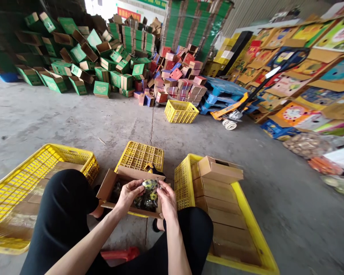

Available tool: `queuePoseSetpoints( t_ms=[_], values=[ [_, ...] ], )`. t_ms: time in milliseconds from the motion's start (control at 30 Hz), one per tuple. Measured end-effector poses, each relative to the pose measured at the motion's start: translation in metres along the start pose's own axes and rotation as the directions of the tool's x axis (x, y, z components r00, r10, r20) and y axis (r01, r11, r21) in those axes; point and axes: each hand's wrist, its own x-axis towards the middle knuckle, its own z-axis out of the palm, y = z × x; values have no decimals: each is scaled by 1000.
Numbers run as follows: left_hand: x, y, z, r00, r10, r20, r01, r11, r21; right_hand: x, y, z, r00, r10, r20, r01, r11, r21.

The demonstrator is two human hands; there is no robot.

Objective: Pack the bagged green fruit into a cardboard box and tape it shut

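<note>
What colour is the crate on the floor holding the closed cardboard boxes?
Yellow. The crate sits by the person's right knee, clearest in the head view.

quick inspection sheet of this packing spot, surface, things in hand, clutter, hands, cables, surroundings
surface: bare grey concrete floor, cracked.
job's things: open cardboard box on an upturned yellow crate; clear packet with yellow and dark contents held over it.
clutter: red tool on the floor between the legs.
grippers: left hand and right hand both grip the packet.
cables: nothing seen.
surroundings: yellow crate of closed boxes at right, green cartons heaped behind, pallet jack.
</note>
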Motion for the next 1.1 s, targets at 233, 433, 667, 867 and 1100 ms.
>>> queuePoseSetpoints(
  t_ms=[233,433,667,867,1100],
  values=[
    [-1,7,-4,996,84,19,-85,996,29,-5,-9,3,994,32,109,-41,997,73],
    [1,3,-7,991,131,33,-132,991,21,-1,-3,-1,1000,-26,-18,26,999,-28],
    [1,4,-10,998,22,55,-24,999,32,-2,-3,-3,993,-110,-48,105,990,-91],
    [0,2,-9,999,41,29,-42,999,22,-4,-7,1,992,-122,-20,120,988,-102],
    [-2,4,-8,995,86,41,-86,996,-16,-2,-10,5,998,-59,-39,60,998,32]
  ],
)
